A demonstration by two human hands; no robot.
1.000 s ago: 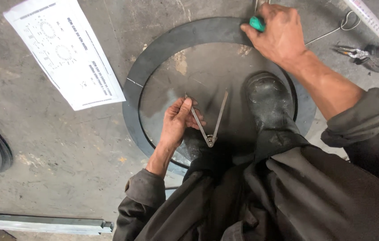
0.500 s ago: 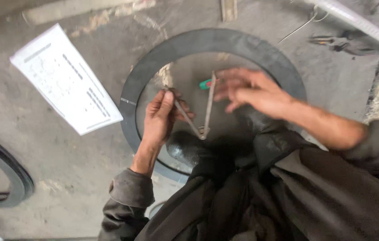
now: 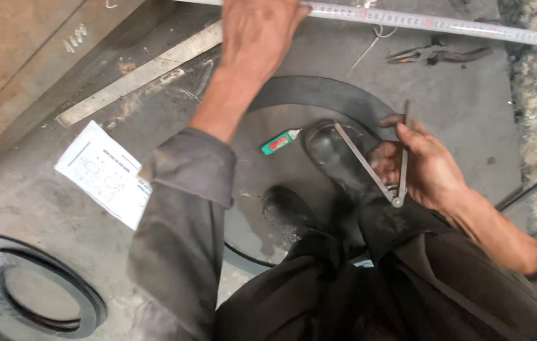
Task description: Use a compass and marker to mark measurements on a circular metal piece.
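Observation:
My left hand (image 3: pixel 257 33) reaches far forward and lies with curled fingers on the end of a long steel ruler (image 3: pixel 445 25) at the top of the view. My right hand (image 3: pixel 423 167) grips a metal divider (image 3: pixel 382 173), its two legs spread in a V and pointing away from me. The divider hangs over a large flat black ring (image 3: pixel 319 91) on the floor. My two dark boots (image 3: pixel 331 151) stand inside the ring. A small green and red marker tube (image 3: pixel 279 142) lies on the disc inside the ring, between my arms.
A white drawing sheet (image 3: pixel 104 173) lies left of my sleeve. A flat metal bar (image 3: pixel 142 72) lies at the upper left beside a rusty plate. Pliers (image 3: pixel 439 55) and a wire lie near the ruler. A second black ring (image 3: pixel 35 290) sits at the lower left.
The divider has passed from my left hand to my right. My left hand has stretched forward onto the long ruler. The marker has left my right hand and lies on the disc.

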